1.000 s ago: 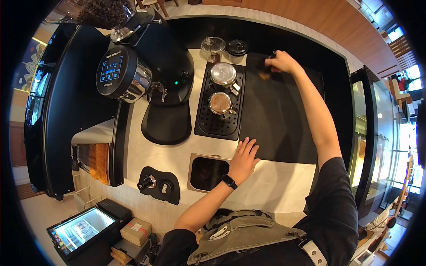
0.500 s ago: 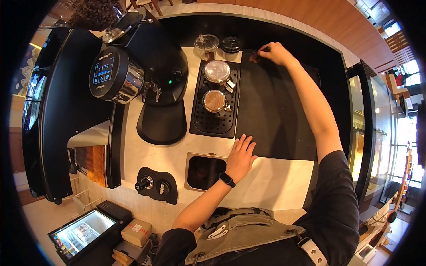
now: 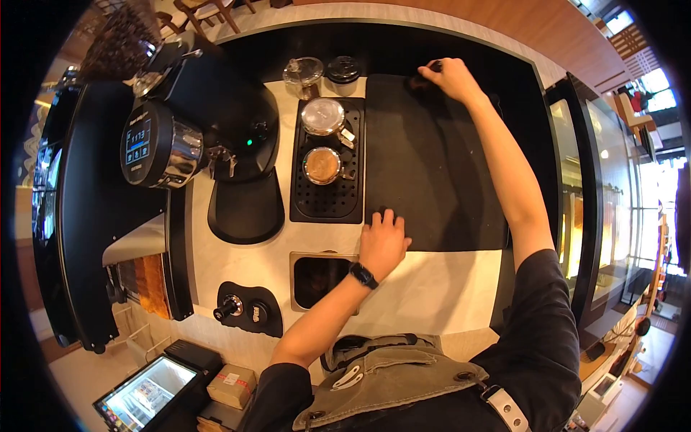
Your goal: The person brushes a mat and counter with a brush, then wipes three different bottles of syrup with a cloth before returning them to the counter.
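My right hand [image 3: 455,78] is at the far edge of the black mat [image 3: 432,165], its fingers closed around a small dark brush-like tool [image 3: 422,84]. The tool's lower end is blurred, and my fingers hide its handle. My left hand [image 3: 384,245], with a watch on the wrist, rests on the mat's near left corner, fingers apart and slightly bent. Left of the mat, a perforated black tray [image 3: 327,211] holds a portafilter full of brown coffee grounds [image 3: 322,165] and, behind it, a metal-topped piece [image 3: 322,117].
A black coffee grinder [image 3: 237,108] stands at left, with beans in its hopper. Behind the tray are a clear lidded jar [image 3: 303,75] and a black-lidded cup [image 3: 342,74]. In front lie a square counter opening [image 3: 294,281], a tamper stand [image 3: 248,309] and a screen [image 3: 147,392].
The view has shifted, so the counter things appear further left. My right hand has moved slightly along the mat's far edge with the tool. My left fingers have bent a little more.
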Demonstrator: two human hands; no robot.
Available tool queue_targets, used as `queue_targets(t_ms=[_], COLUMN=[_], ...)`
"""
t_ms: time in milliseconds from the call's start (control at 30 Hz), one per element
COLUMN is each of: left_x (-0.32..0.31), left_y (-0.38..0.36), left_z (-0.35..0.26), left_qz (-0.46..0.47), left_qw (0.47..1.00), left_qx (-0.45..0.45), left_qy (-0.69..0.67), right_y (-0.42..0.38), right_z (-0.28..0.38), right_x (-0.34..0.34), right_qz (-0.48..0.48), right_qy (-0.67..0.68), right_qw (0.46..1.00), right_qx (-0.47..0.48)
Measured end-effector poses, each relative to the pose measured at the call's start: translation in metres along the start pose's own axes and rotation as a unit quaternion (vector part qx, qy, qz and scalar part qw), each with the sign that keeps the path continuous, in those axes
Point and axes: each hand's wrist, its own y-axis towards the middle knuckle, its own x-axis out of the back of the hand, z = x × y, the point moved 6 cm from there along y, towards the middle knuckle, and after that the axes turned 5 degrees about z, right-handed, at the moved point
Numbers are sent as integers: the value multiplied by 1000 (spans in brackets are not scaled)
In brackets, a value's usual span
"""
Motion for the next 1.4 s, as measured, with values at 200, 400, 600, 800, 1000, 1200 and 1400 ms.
queue_targets(t_ms=[200, 400, 600, 800, 1000, 1200, 1400], left_x=[55, 67, 65, 56, 62, 59, 58], left_y=[110, 247, 293, 311, 306, 308, 307], left_z=[3, 34, 41, 63, 58, 57, 53], left_qz=[-128, -119, -6, 22, 4, 13, 9], left_qw=[991, 991, 992, 990, 987, 985, 985], left_qx=[-34, -29, 9, 56, 53, 55, 62], left_qy=[7, 45, 124, 125, 149, 161, 164], right_y=[-36, -61, -68, -79, -54, -54, -70], right_z=[-9, -61, -42, -53, -63, -62, -97], right_x=[21, 4, 26, 12, -14, 26, 21], right_qz=[119, 93, -125, 118, -18, 4, 223], right_qy=[48, 130, 168, 219, 182, 129, -1], right_qw=[985, 976, 977, 956, 978, 982, 945], right_qx=[-117, -151, -41, -156, -99, -138, -240])
